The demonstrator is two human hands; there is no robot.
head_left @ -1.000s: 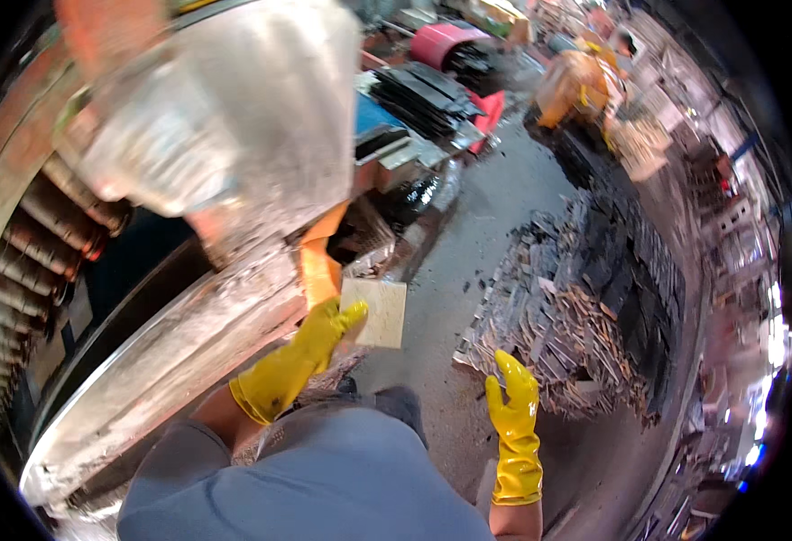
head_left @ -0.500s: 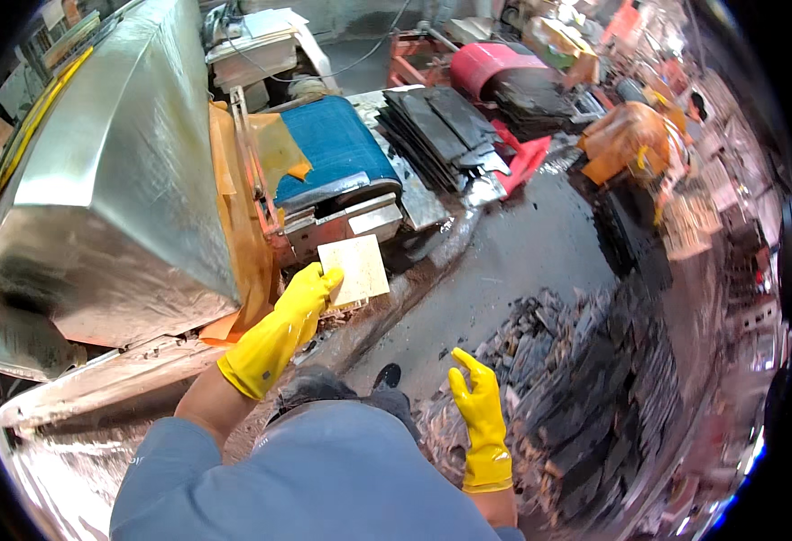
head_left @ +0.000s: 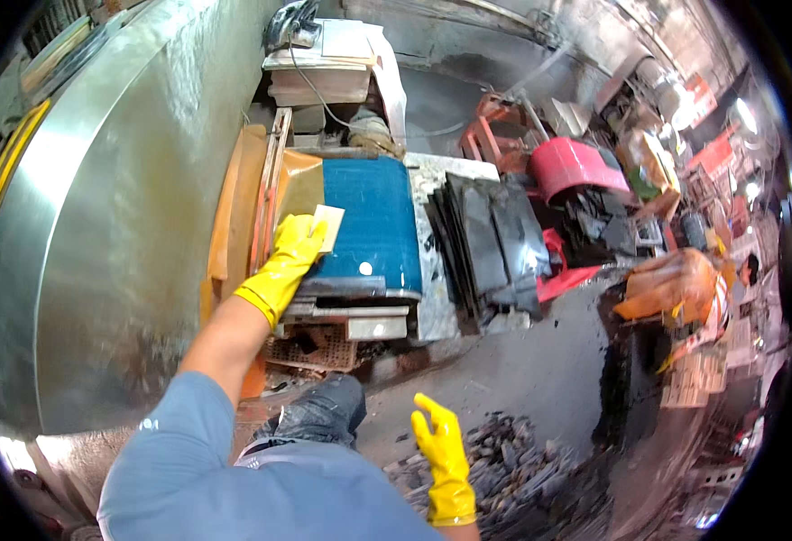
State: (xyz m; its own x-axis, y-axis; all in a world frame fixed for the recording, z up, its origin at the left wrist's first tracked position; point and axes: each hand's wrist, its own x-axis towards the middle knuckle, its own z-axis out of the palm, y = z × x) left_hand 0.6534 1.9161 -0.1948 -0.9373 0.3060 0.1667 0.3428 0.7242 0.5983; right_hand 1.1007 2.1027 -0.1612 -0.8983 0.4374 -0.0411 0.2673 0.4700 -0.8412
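Both of my hands wear yellow rubber gloves. My left hand (head_left: 297,242) is closed on a thin, square cream tile (head_left: 330,227), tilted at the left edge of a blue cushioned surface (head_left: 369,203). Whether the tile touches that surface I cannot tell. Low in the view hangs my right hand (head_left: 444,455), with nothing in it, its fingers loosely bent and apart. Beneath it, broken dark slate pieces (head_left: 509,455) lie on the floor.
A large metal housing (head_left: 134,243) stands along the left. Dark slate sheets (head_left: 504,230) lean in a stack right of the blue surface. Farther right are a pink tub (head_left: 576,167) and an orange-covered object (head_left: 676,284). A cream stack (head_left: 324,77) sits at the back.
My left hand has carried the tile forward and up to the blue surface, turning it more edge-on. The view has swung left. My right hand stays empty.
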